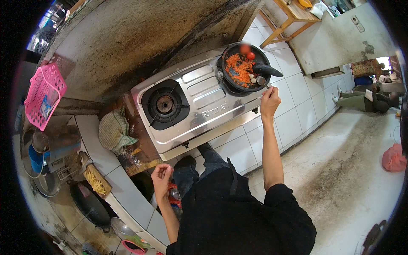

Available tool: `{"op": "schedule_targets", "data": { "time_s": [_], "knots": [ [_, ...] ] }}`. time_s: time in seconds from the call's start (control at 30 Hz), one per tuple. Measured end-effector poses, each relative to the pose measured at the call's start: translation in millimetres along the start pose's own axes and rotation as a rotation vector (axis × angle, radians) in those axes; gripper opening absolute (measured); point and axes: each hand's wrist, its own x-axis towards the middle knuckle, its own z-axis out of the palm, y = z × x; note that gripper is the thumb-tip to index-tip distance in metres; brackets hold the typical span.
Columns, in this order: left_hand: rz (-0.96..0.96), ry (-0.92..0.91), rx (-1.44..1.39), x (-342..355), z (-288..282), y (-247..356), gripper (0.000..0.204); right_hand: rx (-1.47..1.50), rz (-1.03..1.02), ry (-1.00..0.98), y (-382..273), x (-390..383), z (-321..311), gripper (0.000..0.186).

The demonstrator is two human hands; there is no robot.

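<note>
A black pan [225, 72] with orange shredded food, pale chunks and a red tomato sits on the right burner of a steel two-burner stove [199, 100]. My right hand [270, 100] is raised at the stove's right edge, gripping a metal spoon [261, 80] whose bowl dips into the pan beside its black handle [267, 69]. My left hand [162, 174] hangs low in front of the counter, fingers curled loosely with nothing visible in them, just below a wooden cutting board [140, 161].
A checked cloth [114, 131] lies left of the stove. A pink basket [43, 95] hangs on the wall at left. Pots, a black wok [90, 204] and cut yellow strips [97, 182] crowd the lower left. Another person [365, 100] sits on the floor at right near a red bag [393, 158].
</note>
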Motion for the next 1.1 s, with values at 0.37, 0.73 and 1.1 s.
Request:
{"op": "schedule_targets", "data": {
  "time_s": [0.37, 0.73, 1.1],
  "knots": [
    [0.050, 0.039, -0.035, -4.8, 1.3, 8.3, 0.006, 0.722, 0.391, 0.012, -64.4, 0.0, -47.7, 0.027],
    [0.221, 0.432, -0.230, -72.7, -75.5, 19.5, 0.008, 1.223, 0.384, -0.930, -237.7, -75.5, 21.6, 0.029],
    [0.257, 1.219, -0.410, -243.8, -153.9, -29.5, 0.010, 0.992, 0.263, -1.970, -406.5, -314.3, 55.3, 0.022]
  ]
}}
